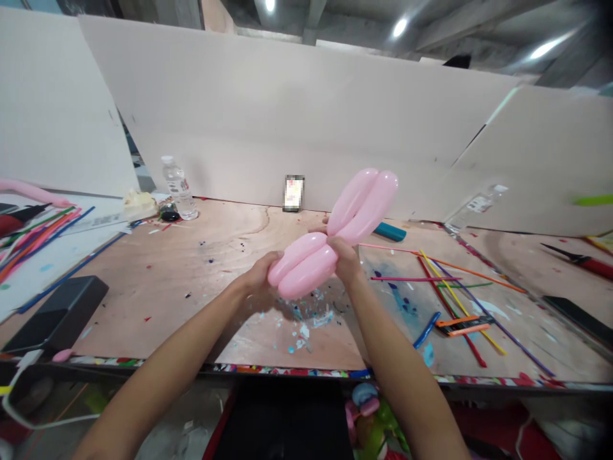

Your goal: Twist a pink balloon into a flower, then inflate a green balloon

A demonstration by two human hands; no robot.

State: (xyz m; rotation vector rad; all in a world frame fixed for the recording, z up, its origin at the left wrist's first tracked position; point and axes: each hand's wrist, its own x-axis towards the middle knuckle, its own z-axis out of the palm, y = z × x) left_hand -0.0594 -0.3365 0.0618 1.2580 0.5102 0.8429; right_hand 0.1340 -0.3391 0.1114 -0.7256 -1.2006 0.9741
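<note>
I have both hands on the one pink balloon (pixel 310 278), held up over the middle of the surface (pixel 230 243): the left hand (pixel 261 271) is closed around its lower end, and the right hand (pixel 345 259) is clamped at the pinched waist, with some fingers hidden behind. My first worry is that waist; if the right hand slackens, I judge the twist could spin loose and let the two upper and two lower lobes unwind. Squeezing too hard with the left hand could burst the skin, and so could a fingernail or the pointed red-handled tool (pixel 582 260) at far right, should the balloon swing that way. The orange-and-black tool (pixel 464 326) looks like a cutter, so I'd treat it as a hazard too. Counting on the right, I get six limp balloons (pixel 454 291): orange, yellow, red, purple, green and dark pink. A pale pink strip (pixel 383 247) runs out by the right hand; I can't tell whether it is joined to the balloon. Beyond that I count two clear bottles (pixel 181 191), one lit phone (pixel 293 193) against the white panel (pixel 287 115), one teal object (pixel 390 231) and one dark box (pixel 57 313).
</note>
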